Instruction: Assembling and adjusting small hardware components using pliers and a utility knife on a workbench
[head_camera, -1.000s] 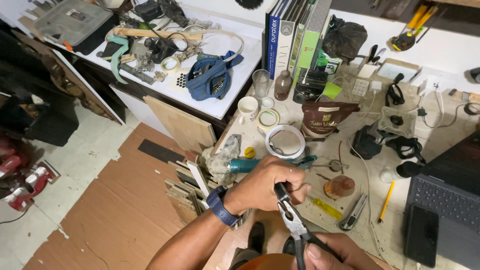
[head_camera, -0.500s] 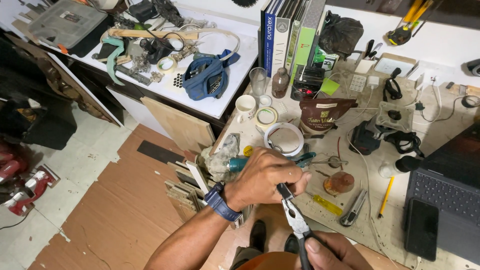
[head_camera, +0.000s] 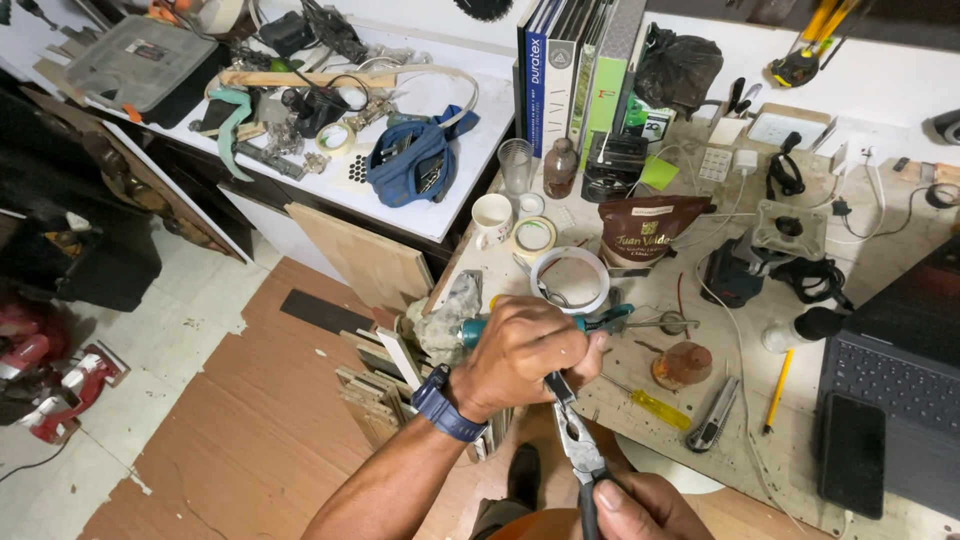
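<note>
We look down on a cluttered beige workbench (head_camera: 900, 260). Our left hand (head_camera: 520, 350) (blue wristwatch below it) is clenched over the nose of grey metal pliers (head_camera: 572, 440), near the bench's front edge; our right hand (head_camera: 635, 510) is clamped on their handles. A yellow-handled screwdriver (head_camera: 655, 405) lies just beside.

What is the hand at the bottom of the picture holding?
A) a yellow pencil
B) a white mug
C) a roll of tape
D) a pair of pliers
D: the right hand grips the dark handles of the pliers, whose metal nose points up to the left hand; the yellow pencil, white mug and roll of tape all lie untouched on the workbench.
</note>
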